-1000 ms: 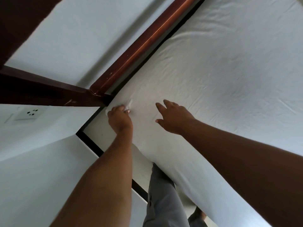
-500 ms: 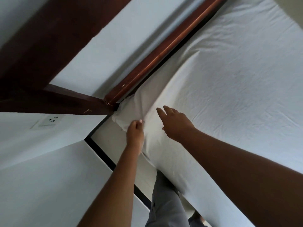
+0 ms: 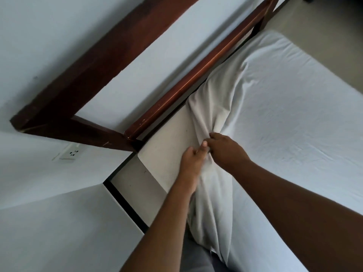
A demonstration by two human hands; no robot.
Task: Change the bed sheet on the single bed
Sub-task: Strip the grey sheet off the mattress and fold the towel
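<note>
Head view: white bed sheet (image 3: 284, 118) wrinkled, bunched into a ridge at the near corner, peeled off bare mattress (image 3: 169, 154) beside the wooden bed rail (image 3: 188, 85). Bunch sits right under both hands. Left hand (image 3: 193, 160) and right hand (image 3: 225, 152) touching, both pinching the gathered fabric, arms stretched forward.

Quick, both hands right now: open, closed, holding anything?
Left hand: closed, gripping the bunched white sheet at the mattress corner.
Right hand: closed, gripping the same bunch of sheet.
</note>
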